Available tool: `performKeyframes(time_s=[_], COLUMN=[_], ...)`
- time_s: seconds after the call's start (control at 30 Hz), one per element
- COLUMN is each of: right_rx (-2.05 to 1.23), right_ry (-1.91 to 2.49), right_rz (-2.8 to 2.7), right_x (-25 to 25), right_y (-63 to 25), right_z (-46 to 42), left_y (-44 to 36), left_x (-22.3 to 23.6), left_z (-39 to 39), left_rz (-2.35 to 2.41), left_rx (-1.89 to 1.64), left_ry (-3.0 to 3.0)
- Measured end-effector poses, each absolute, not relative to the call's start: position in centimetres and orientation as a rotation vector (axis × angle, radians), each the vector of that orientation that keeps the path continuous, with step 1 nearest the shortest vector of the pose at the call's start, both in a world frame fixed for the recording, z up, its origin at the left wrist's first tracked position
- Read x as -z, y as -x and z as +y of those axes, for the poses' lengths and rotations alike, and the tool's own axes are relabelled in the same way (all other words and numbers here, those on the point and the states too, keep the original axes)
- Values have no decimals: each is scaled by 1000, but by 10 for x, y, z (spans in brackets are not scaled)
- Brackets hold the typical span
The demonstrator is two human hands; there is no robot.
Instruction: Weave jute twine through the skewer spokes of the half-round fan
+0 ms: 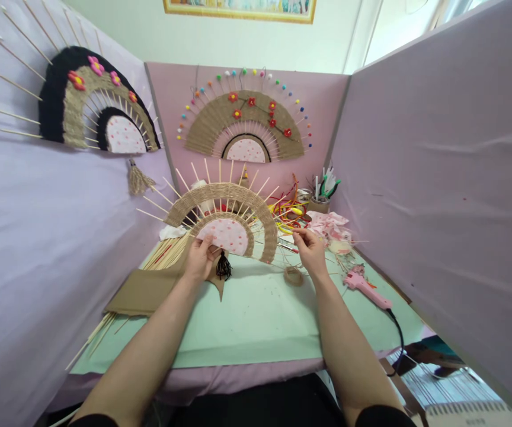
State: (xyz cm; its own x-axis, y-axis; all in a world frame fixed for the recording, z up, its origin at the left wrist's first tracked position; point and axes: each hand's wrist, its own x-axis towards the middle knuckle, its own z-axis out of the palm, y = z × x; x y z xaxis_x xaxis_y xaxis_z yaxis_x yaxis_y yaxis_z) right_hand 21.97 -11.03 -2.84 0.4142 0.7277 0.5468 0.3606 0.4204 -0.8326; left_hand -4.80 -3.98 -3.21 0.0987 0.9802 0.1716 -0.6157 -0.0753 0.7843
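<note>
My left hand (200,259) grips a half-round fan of sticks and woven twine (220,191) at its lower edge, thumb over the white centre with pink spots (227,234). Bare stick ends fan out beyond the outer woven band. A black tassel (223,267) hangs just below the fan, beside my left fingers. To the right of the fan, my right hand (310,249) is raised with thumb and fingers pinched together; whatever thin thing lies between them is too small to make out. Below it on the table is a small coil of twine (294,276).
A pink glue gun (367,289) with a black cord lies at right. Brown fabric (144,292) and thin sticks (162,255) lie at left. Behind are coloured cords (289,204), spotted cloth (329,224) and a tool cup (319,204). Finished fans (247,121) hang on the partitions.
</note>
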Motion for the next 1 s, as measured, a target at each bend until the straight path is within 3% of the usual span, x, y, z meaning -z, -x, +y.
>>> performKeyframes(time_s=[0.43, 1.0], right_rx=[-314, -320], right_ry=[1149, 1094], right_rz=[-1264, -1330], right_x=[29, 23], right_y=[-216, -215], right_z=[-113, -123], left_y=[66, 77], left_x=[24, 22], left_z=[-27, -19], left_rz=[391, 483], left_rx=[-1634, -1559], left_ry=[-707, -654])
